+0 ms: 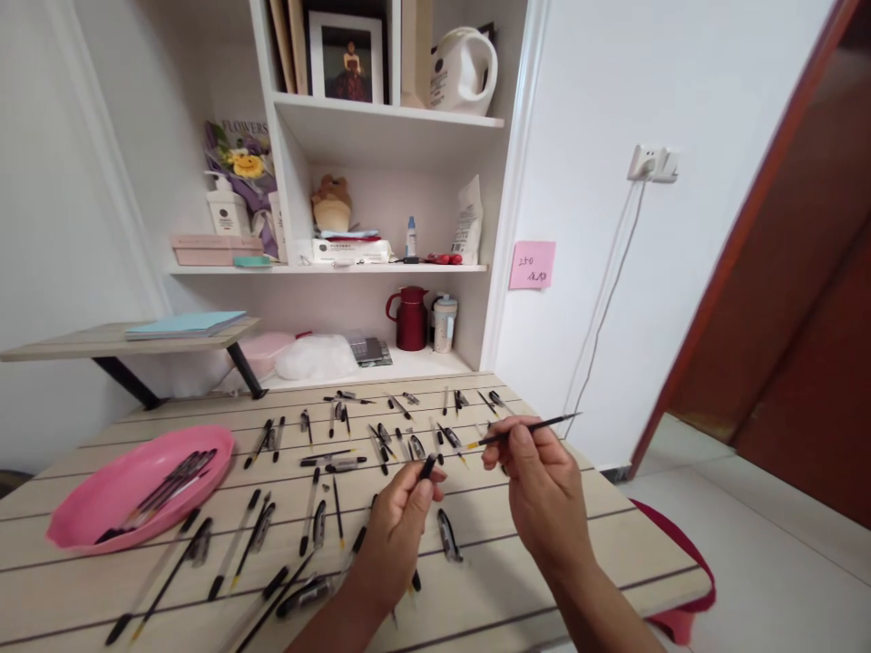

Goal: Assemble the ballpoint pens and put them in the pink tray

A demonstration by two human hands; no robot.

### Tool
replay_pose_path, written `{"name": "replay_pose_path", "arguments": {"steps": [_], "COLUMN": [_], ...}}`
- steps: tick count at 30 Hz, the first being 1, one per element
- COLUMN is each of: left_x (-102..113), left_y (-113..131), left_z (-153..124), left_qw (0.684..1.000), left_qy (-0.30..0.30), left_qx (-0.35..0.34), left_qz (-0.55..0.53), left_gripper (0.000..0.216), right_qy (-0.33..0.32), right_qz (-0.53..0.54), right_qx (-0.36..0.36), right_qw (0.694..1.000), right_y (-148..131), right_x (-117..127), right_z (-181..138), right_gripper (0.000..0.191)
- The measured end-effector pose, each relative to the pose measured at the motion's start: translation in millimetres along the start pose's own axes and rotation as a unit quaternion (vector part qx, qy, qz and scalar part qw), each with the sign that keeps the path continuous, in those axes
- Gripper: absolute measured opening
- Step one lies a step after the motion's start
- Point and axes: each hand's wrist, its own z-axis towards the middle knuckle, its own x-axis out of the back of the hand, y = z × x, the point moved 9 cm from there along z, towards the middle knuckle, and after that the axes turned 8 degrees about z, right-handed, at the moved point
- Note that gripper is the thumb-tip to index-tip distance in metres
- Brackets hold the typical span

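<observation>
My right hand pinches a black pen refill between thumb and fingers. Its thin tip points to the right and its yellowish end points left, toward my other hand. My left hand is closed around a pen barrel, whose black end sticks up past the thumb; the rest is hidden by the fingers. The refill and the barrel are apart. A pen cap with a clip lies on the table between my wrists. Around my hands are many disassembled pens, including a barrel and a refill.
A pink plate with several pens stands on the left of the striped table. Behind it is a small raised stand bearing light-blue paper. Shelves rise at the back. A red stool is by the right edge.
</observation>
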Motion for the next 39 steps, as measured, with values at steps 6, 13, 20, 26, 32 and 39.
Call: {"name": "replay_pose_path", "arguments": {"steps": [6, 13, 20, 26, 32, 39], "left_x": [-4.1, -1.2, 0.5, -5.9, -12.7, -13.4], "left_y": [-9.5, -10.2, 26.3, 18.5, -7.8, -16.5], "left_z": [4.0, 3.9, 3.3, 20.7, 33.4, 37.0], "left_qw": [0.999, 0.996, 0.965, 0.987, 0.997, 0.993], "left_qy": [-0.033, -0.032, 0.008, -0.028, -0.07, -0.075], "left_qx": [-0.007, -0.021, -0.137, -0.067, 0.026, 0.075], "left_qz": [0.028, 0.08, 0.224, 0.14, 0.008, -0.047], "left_gripper": [0.032, 0.031, 0.027, 0.029, 0.034, 0.033], "right_qy": [-0.065, -0.093, -0.154, -0.174, -0.109, -0.097], "right_qz": [-0.089, -0.12, -0.159, -0.089, -0.018, -0.032], "right_qx": [0.013, 0.019, -0.023, -0.078, -0.114, -0.127], "right_qw": [0.994, 0.988, 0.975, 0.978, 0.987, 0.987], "right_y": [-2.1, -4.4, 1.5, 26.7, 41.8, 54.3], "right_x": [-18.4, -20.6, -32.6, -45.8, -35.6, -18.2], "right_z": [0.2, 2.1, 9.8, 14.5, 27.8, 31.3], "right_gripper": [0.019, 0.02, 0.022, 0.022, 0.022, 0.025]}}
